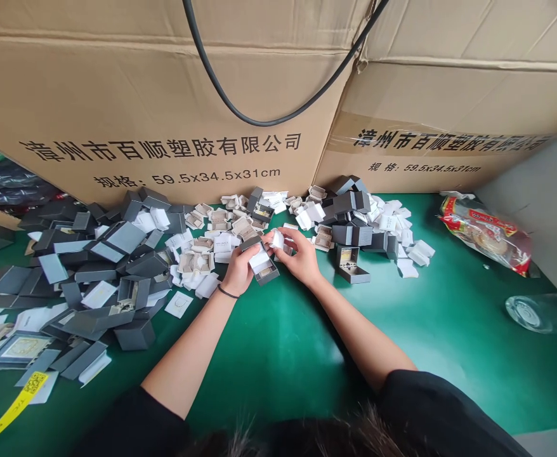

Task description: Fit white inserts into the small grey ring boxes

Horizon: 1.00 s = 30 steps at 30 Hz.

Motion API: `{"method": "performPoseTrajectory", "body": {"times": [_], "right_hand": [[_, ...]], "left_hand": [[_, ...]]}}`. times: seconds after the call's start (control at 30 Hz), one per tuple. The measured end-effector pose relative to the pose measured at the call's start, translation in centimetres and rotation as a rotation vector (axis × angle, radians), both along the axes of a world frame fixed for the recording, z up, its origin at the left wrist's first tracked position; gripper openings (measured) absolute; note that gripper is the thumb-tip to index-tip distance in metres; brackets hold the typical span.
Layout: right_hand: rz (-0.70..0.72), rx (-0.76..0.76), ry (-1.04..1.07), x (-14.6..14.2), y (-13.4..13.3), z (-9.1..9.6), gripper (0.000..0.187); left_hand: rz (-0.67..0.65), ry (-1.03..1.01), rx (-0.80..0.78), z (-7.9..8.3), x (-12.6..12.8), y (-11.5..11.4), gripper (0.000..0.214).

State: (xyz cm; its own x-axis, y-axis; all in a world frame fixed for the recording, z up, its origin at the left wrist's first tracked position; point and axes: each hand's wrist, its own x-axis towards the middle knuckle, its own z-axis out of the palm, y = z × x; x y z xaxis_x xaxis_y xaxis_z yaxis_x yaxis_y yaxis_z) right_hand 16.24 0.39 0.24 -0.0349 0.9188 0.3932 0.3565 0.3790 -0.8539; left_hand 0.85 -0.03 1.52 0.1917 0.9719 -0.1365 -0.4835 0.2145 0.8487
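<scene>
My left hand [239, 271] is closed around a small dark grey hinged box [268, 274], which is tilted open over the middle of the table. White lining shows inside the box. Close against its right side, my right hand [300, 255] pinches a small white card insert [277, 239] between thumb and fingers. Just behind both hands lie folded white inserts [196, 261]. To the right, another open grey box [352, 265] stands by itself near a cluster of grey boxes.
A heap of grey boxes [124, 238] and white papers covers the left side. Large cardboard cartons [164, 95] wall off the back, with a black cable [264, 122] hanging in front. At right are a food packet [488, 235], a glass [540, 312] and green tabletop [450, 317].
</scene>
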Motion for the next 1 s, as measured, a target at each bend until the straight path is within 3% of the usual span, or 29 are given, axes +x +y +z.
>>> {"method": "performPoseTrajectory", "body": {"times": [0.17,0.33,0.47,0.73,0.87,1.0], "right_hand": [[-0.137,0.068,-0.082,0.6,0.4,0.1,0.037],[-0.186,0.052,0.015,1.8,1.1,-0.3,0.037],[-0.144,-0.01,0.146,2.7,1.8,-0.5,0.038],[0.094,-0.088,0.282,1.7,1.3,-0.1,0.038],[0.197,-0.074,0.169,1.2,0.7,-0.1,0.037],[0.214,-0.023,0.087,1.1,0.5,-0.3,0.039]], "left_hand": [[0.069,0.188,0.169,-0.3,-0.6,0.5,0.029],[0.136,0.672,0.429,-0.4,-1.4,0.9,0.032],[0.062,0.98,0.467,-0.3,-1.5,0.8,0.04],[-0.177,1.038,0.553,0.6,-2.1,0.8,0.057],[-0.172,1.022,0.529,0.9,-2.4,1.1,0.059],[-0.141,1.002,0.514,0.4,-2.4,1.3,0.068]]}}
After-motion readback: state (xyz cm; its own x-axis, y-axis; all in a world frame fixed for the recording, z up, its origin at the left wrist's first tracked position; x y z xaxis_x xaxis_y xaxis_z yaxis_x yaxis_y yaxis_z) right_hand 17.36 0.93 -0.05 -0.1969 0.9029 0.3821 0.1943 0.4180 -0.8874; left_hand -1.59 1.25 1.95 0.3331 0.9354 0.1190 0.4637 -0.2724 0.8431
